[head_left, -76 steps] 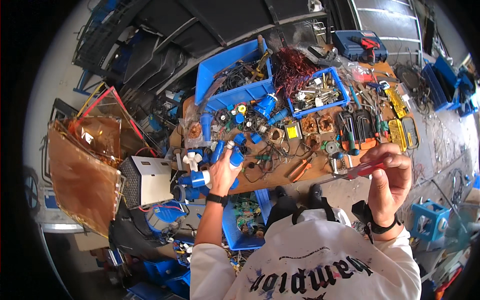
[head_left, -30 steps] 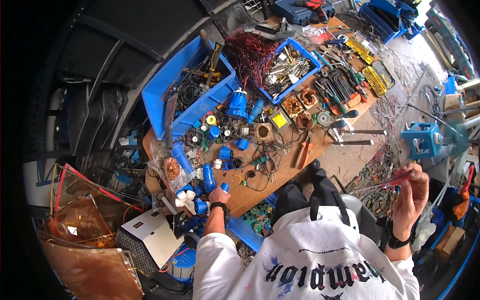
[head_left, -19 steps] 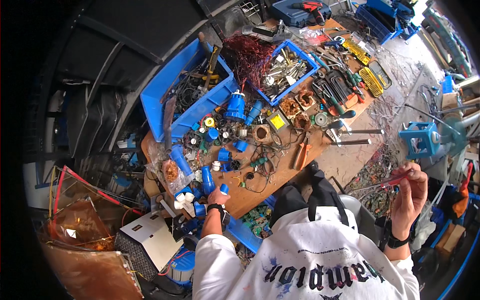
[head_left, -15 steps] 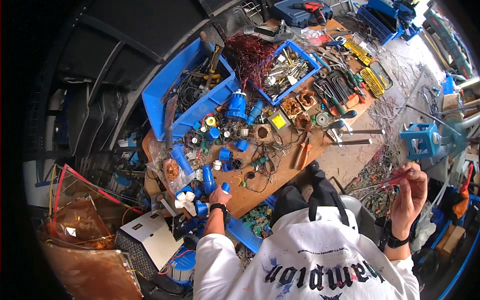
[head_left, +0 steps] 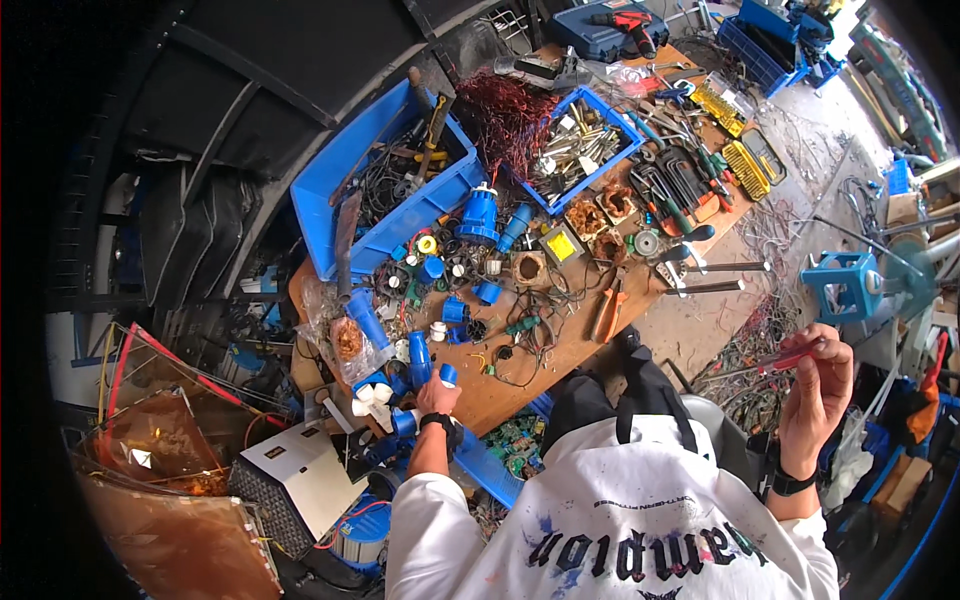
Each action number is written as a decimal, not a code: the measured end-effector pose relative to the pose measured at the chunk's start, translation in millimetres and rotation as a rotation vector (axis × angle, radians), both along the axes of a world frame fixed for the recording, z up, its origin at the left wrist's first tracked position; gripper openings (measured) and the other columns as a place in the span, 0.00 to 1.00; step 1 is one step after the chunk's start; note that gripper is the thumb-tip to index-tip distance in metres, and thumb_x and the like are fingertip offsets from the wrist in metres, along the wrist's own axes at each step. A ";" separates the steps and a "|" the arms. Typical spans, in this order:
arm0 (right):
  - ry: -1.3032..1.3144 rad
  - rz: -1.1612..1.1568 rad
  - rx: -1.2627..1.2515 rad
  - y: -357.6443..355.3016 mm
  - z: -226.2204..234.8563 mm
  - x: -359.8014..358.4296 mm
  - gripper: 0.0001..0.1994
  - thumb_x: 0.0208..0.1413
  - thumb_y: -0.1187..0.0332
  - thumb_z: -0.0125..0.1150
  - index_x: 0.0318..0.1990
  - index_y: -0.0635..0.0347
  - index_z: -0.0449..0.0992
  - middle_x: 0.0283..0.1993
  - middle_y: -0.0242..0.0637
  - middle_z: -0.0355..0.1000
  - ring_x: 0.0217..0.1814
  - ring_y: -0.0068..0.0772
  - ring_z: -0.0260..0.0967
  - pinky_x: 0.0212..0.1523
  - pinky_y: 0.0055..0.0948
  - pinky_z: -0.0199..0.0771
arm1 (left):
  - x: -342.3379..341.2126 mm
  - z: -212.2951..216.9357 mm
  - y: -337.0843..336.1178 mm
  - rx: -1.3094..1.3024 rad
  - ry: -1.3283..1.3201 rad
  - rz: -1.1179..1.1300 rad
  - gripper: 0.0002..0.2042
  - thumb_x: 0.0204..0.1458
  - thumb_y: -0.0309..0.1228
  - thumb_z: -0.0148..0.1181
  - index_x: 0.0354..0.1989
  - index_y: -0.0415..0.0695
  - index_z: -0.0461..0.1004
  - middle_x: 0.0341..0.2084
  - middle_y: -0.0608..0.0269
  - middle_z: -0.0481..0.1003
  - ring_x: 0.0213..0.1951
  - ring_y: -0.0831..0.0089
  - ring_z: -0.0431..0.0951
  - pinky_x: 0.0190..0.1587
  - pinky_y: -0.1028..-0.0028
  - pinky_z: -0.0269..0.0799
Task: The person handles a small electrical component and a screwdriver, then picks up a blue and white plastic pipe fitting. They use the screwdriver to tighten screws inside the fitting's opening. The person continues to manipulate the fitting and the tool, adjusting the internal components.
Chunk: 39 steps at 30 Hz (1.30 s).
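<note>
My left hand (head_left: 436,396) is at the near left edge of the wooden bench, closed around a small blue cylindrical plastic piece (head_left: 448,375). Next to it stands a longer blue plastic plug housing (head_left: 418,358), with white round plastic parts (head_left: 372,398) to its left. Out to the right, away from the bench, my right hand (head_left: 822,392) is raised and pinches a screwdriver with a reddish see-through handle (head_left: 792,356). Its thin shaft is hard to make out against the wire scraps behind it.
A large blue bin (head_left: 325,215) of cables and a smaller blue tray (head_left: 632,140) of metal pins stand at the back. Pliers (head_left: 608,308) lie near the bench's front edge; several hand tools fill the right end. A blue stool (head_left: 840,285) stands at the right.
The whole view has shifted slightly. My left hand still grips the blue piece and my right hand has barely moved with the screwdriver.
</note>
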State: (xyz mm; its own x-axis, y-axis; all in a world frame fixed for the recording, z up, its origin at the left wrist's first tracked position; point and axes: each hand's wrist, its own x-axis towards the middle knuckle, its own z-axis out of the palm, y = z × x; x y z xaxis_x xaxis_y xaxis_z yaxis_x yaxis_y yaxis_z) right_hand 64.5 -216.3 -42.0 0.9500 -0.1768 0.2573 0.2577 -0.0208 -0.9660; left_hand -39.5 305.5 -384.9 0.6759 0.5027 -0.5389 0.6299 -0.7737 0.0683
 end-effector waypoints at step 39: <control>-0.106 0.426 0.183 13.1 25.5 54.6 0.09 0.62 0.74 0.60 0.44 0.62 0.66 0.49 0.43 0.66 0.48 0.36 0.71 0.46 0.35 0.79 | 60.7 316.3 -185.5 -0.387 -1.438 -0.312 0.24 0.36 0.20 0.76 0.43 0.42 0.70 0.34 0.56 0.78 0.35 0.60 0.80 0.39 0.64 0.77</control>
State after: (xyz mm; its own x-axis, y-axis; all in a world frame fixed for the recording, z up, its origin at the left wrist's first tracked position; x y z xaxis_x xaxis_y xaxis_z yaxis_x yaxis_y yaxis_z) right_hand 119.1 -203.2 -16.5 0.9179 0.1718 0.3576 0.3036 0.2759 -0.9120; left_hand 21.2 120.0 -68.7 0.7744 0.2320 0.5886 -0.3265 -0.6503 0.6859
